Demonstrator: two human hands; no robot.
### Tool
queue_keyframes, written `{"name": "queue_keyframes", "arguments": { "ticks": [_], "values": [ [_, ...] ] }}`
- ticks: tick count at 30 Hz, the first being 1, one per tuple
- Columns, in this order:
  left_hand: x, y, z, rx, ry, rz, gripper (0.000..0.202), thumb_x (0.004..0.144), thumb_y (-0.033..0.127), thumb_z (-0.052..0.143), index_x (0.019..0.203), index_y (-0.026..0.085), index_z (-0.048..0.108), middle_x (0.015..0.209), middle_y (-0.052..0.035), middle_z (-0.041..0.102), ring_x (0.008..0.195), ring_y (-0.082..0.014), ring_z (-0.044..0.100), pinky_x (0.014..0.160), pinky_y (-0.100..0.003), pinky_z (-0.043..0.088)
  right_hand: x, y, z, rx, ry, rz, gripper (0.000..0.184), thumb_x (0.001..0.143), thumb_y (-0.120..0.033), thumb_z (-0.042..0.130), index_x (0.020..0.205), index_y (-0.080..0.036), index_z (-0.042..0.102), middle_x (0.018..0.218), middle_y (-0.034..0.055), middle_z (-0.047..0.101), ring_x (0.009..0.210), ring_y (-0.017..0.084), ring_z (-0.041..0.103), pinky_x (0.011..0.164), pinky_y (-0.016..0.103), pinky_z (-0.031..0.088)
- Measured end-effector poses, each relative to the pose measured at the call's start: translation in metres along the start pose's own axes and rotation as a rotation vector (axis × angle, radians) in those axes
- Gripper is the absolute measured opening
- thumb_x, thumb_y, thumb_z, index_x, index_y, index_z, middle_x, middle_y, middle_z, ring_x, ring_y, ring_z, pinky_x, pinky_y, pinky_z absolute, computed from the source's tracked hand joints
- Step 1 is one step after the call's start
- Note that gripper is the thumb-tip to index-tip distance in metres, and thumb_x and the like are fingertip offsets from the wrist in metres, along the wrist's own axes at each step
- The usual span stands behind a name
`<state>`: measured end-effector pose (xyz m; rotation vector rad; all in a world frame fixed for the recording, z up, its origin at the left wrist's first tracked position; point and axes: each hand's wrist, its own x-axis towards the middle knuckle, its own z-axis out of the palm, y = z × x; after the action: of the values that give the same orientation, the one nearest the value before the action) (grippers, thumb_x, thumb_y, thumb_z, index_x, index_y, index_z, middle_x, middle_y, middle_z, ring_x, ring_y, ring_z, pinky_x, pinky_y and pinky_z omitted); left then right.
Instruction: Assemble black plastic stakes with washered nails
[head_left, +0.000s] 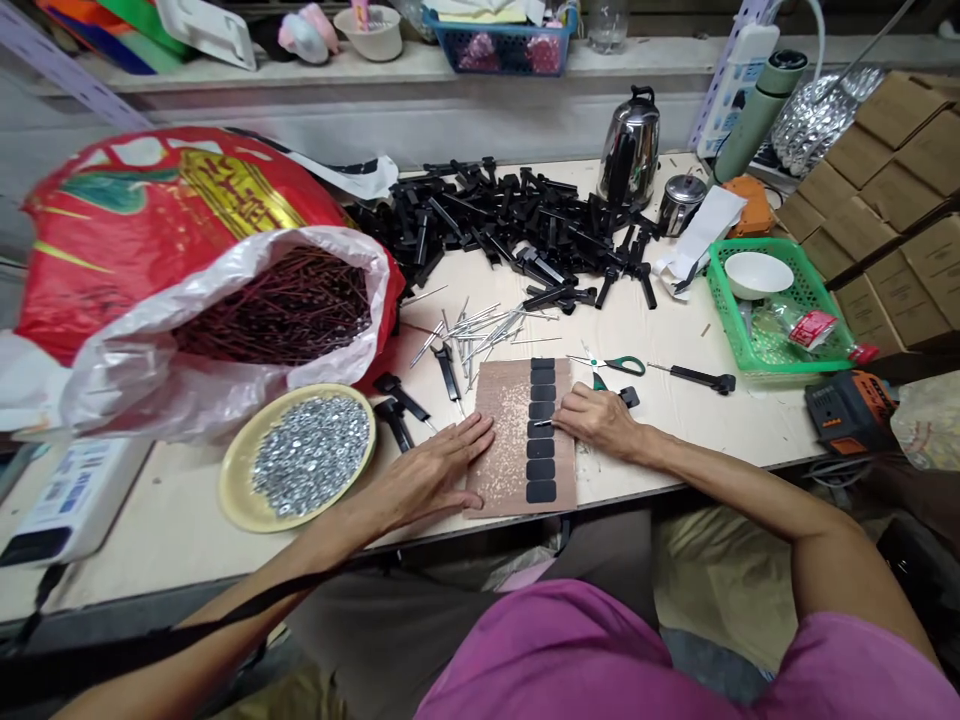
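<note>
A brown sheet (506,430) with pale worn specks lies on the table in front of me. A column of black rounded pads (541,468) runs along its right part. My left hand (439,470) rests flat on the sheet's left edge, fingers stretched out. With bent fingers pressed together, my right hand (596,418) grips a thin metal piece (543,424), whose tip lies over one of the middle pads. Its other end is hidden in the fingers, so its kind is unclear. Green-handled scissors (622,366) lie just beyond my right hand, beside a loose black pad (628,397).
A bowl of metal washers (311,455) and a red sack of dark rods (187,230) stand left. Loose metal rods (487,330) and a heap of black parts (517,220) lie behind. At right are a green basket (724,320), a battery pack (847,410) and cardboard boxes (870,180).
</note>
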<state>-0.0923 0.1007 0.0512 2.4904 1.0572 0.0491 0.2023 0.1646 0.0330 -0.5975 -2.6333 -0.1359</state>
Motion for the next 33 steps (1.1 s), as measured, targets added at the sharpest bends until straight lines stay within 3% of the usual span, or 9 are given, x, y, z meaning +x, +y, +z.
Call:
{"name": "queue_keyframes", "arguments": {
  "ticks": [3, 6, 12, 18, 21, 24, 27, 30, 33],
  "values": [
    [0.000, 0.000, 0.001, 0.003, 0.000, -0.001, 0.077, 0.086, 0.056, 0.050, 0.148, 0.019, 0.025, 0.153, -0.0142, 0.030, 0.142, -0.0278, 0.023, 0.113, -0.044, 0.031, 0.011, 0.017, 0.006, -0.018, 0.000, 0.030, 0.035, 0.100, -0.022, 0.039, 0.074, -0.015, 0.062, 0.068, 0.0023, 0.053, 0.072, 0.014, 0.045, 0.051, 0.024, 0.029],
    [0.001, -0.002, 0.003, 0.001, 0.005, 0.008, 0.080, 0.085, 0.059, 0.049, 0.148, 0.017, 0.024, 0.152, -0.0156, 0.030, 0.142, -0.0278, 0.022, 0.113, -0.044, 0.030, 0.015, 0.014, 0.007, -0.060, -0.030, 0.089, 0.036, 0.099, -0.015, 0.037, 0.073, -0.015, 0.062, 0.067, 0.0023, 0.051, 0.070, 0.014, 0.043, 0.049, 0.024, 0.026],
    [0.004, -0.003, 0.003, -0.014, 0.001, -0.003, 0.081, 0.083, 0.062, 0.050, 0.146, 0.015, 0.030, 0.151, -0.0161, 0.033, 0.142, -0.0276, 0.024, 0.114, -0.043, 0.029, -0.001, -0.026, -0.005, -0.004, 0.047, -0.245, 0.029, 0.097, -0.012, 0.041, 0.079, -0.016, 0.062, 0.067, 0.0006, 0.050, 0.068, 0.013, 0.043, 0.052, 0.026, 0.028],
    [0.007, -0.001, 0.003, -0.036, 0.022, -0.010, 0.081, 0.081, 0.063, 0.053, 0.142, 0.014, 0.037, 0.150, -0.0164, 0.034, 0.141, -0.0277, 0.028, 0.114, -0.043, 0.029, 0.004, -0.027, -0.017, 0.015, 0.104, -0.027, 0.032, 0.098, -0.017, 0.040, 0.077, -0.016, 0.063, 0.066, 0.0026, 0.052, 0.069, 0.015, 0.043, 0.055, 0.025, 0.031],
    [0.006, 0.000, -0.005, -0.084, 0.034, -0.023, 0.071, 0.084, 0.060, 0.051, 0.139, 0.016, 0.043, 0.149, -0.0140, 0.038, 0.139, -0.0266, 0.032, 0.112, -0.042, 0.032, 0.005, -0.049, -0.033, 0.131, 0.081, -0.012, 0.024, 0.097, -0.020, 0.046, 0.082, -0.016, 0.064, 0.071, 0.0026, 0.056, 0.070, 0.014, 0.045, 0.057, 0.024, 0.033],
    [0.006, -0.005, -0.016, -0.093, 0.208, -0.158, 0.048, 0.092, 0.047, 0.042, 0.127, 0.018, 0.057, 0.139, -0.0122, 0.053, 0.129, -0.0251, 0.048, 0.105, -0.041, 0.041, -0.003, -0.085, -0.043, 0.227, 0.027, -0.028, 0.020, 0.096, -0.020, 0.047, 0.085, -0.016, 0.063, 0.072, 0.0021, 0.056, 0.069, 0.013, 0.047, 0.056, 0.024, 0.034],
    [0.011, -0.012, -0.027, -0.018, 0.435, -0.450, 0.037, 0.093, 0.033, 0.038, 0.104, 0.017, 0.069, 0.108, -0.0121, 0.070, 0.102, -0.0245, 0.063, 0.091, -0.039, 0.049, -0.013, -0.117, -0.033, 0.210, 0.004, -0.116, 0.020, 0.095, -0.014, 0.047, 0.082, -0.015, 0.063, 0.066, 0.0005, 0.054, 0.064, 0.013, 0.046, 0.053, 0.026, 0.031],
    [0.020, -0.012, -0.035, -0.005, 0.474, -0.628, 0.031, 0.089, 0.026, 0.042, 0.089, 0.014, 0.071, 0.090, -0.0117, 0.071, 0.086, -0.0237, 0.065, 0.079, -0.035, 0.050, -0.016, -0.136, -0.013, 0.144, 0.044, -0.157, 0.023, 0.093, -0.011, 0.046, 0.079, -0.015, 0.063, 0.065, 0.0005, 0.055, 0.062, 0.014, 0.047, 0.052, 0.027, 0.028],
    [0.019, -0.005, -0.043, -0.038, 0.503, -0.643, 0.030, 0.088, 0.025, 0.043, 0.087, 0.012, 0.070, 0.090, -0.0121, 0.071, 0.084, -0.0235, 0.065, 0.077, -0.034, 0.049, -0.004, -0.143, -0.004, 0.098, 0.076, -0.150, 0.021, 0.095, -0.020, 0.047, 0.085, -0.017, 0.064, 0.076, 0.0027, 0.062, 0.066, 0.014, 0.049, 0.054, 0.028, 0.031]
  ]
}}
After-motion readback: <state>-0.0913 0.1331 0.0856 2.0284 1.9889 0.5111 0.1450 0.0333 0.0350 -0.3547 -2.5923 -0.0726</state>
